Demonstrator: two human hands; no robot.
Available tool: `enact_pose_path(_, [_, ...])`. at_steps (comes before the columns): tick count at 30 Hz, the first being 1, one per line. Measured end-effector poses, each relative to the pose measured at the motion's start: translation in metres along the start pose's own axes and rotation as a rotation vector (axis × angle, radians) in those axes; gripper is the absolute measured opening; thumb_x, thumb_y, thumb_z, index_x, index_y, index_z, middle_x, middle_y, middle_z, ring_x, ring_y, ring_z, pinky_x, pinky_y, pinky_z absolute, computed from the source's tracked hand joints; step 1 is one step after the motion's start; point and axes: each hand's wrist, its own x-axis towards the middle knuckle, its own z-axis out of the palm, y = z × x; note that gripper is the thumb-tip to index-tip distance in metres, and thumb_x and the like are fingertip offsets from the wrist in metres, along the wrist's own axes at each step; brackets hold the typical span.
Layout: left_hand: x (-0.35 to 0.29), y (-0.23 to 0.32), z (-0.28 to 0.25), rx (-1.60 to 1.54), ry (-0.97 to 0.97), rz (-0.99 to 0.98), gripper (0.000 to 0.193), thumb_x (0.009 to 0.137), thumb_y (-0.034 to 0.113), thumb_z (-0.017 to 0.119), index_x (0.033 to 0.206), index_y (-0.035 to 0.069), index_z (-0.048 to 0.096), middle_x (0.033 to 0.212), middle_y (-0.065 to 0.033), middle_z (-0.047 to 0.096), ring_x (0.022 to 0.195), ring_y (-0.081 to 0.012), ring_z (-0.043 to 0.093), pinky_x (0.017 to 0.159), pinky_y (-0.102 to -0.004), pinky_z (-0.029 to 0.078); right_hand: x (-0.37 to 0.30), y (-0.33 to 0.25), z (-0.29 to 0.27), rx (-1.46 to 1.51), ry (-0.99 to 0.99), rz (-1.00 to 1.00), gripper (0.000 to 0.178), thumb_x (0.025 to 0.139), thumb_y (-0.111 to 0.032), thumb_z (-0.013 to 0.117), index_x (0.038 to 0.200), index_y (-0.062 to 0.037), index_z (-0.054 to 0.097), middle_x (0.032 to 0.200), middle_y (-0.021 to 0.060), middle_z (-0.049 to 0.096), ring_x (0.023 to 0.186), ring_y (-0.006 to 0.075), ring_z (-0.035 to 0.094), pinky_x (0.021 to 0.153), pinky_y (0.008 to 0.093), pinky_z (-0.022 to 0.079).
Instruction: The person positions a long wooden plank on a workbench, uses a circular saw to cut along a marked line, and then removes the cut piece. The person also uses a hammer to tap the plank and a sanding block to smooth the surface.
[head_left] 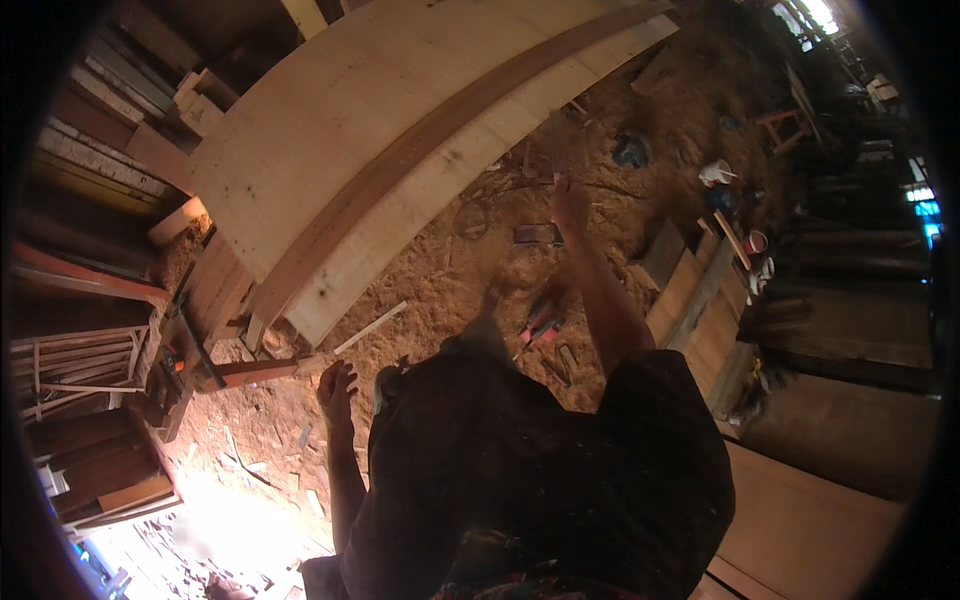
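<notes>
Left hand (336,388) hangs with fingers loose beside the reddish wooden strip (262,372), right hand (568,202) raised over the sawdust floor (450,270), its grip unclear.

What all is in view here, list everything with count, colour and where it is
wide plank: one, pale wood, slanting from upper right to middle left
dark board: one, reddish brown, lying lengthwise on the wide plank
sawdust floor: one, sandy orange, middle of the view
stacked timber: several pieces, grey and brown, upper left
thin strip: one, pale, on the floor below the plank's end
panels: a few, brown, leaning at right
cups: at least two, red and white, right of the panels
left hand: one, open, near the end of a reddish bar
right hand: one, raised over the floor; grip unclear
</notes>
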Motion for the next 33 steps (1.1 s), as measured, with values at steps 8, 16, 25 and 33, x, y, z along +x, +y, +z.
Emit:
enact_pose_path(8, [0.037,0.089,0.184,0.005,-0.097,0.153,0.031,0.102,0.023,0.061,0.128,0.006,0.062,0.116,-0.0047,0.069,0.104,-0.0173,0.068,0.081,-0.0316,0.054,0.006,0.010,0.023,-0.135,-0.538,-0.353,0.033,0.098,-0.039,0.059,0.114,-0.0134,0.071,0.089,0.0177,0.071,0.079,0.0352,0.070,0.074,0.0496,0.054])
enact_pose_path(16, [0.038,0.124,0.266,0.062,0.007,0.162,0.034,0.102,0.022,0.059,0.130,0.003,0.061,0.118,-0.0114,0.069,0.105,-0.0195,0.068,0.083,-0.0321,0.054,0.221,0.077,-0.121,-0.139,-0.055,0.054,0.043,0.101,-0.043,0.054,0.106,-0.0037,0.071,0.090,0.0155,0.071,0.077,0.0301,0.069,0.069,0.0442,0.056])
enact_pose_path(25, [0.114,0.183,0.373,0.117,-0.132,0.245,0.029,0.102,0.022,0.061,0.124,0.004,0.065,0.111,-0.0071,0.072,0.098,-0.0139,0.068,0.079,-0.0289,0.054,0.201,0.126,-0.045,-0.282,-0.303,-0.297,0.042,0.100,-0.044,0.053,0.113,-0.0072,0.070,0.094,0.0197,0.071,0.088,0.0381,0.070,0.076,0.0517,0.054])
enact_pose_path(33, [0.181,0.239,0.469,0.161,-0.263,0.324,0.026,0.102,0.020,0.061,0.121,0.003,0.066,0.109,-0.0066,0.073,0.097,-0.0143,0.069,0.079,-0.0284,0.054,0.332,0.113,-0.191,-0.246,-0.049,0.007,0.045,0.102,-0.043,0.048,0.107,-0.0033,0.068,0.099,0.0200,0.070,0.092,0.0392,0.068,0.079,0.0516,0.051])
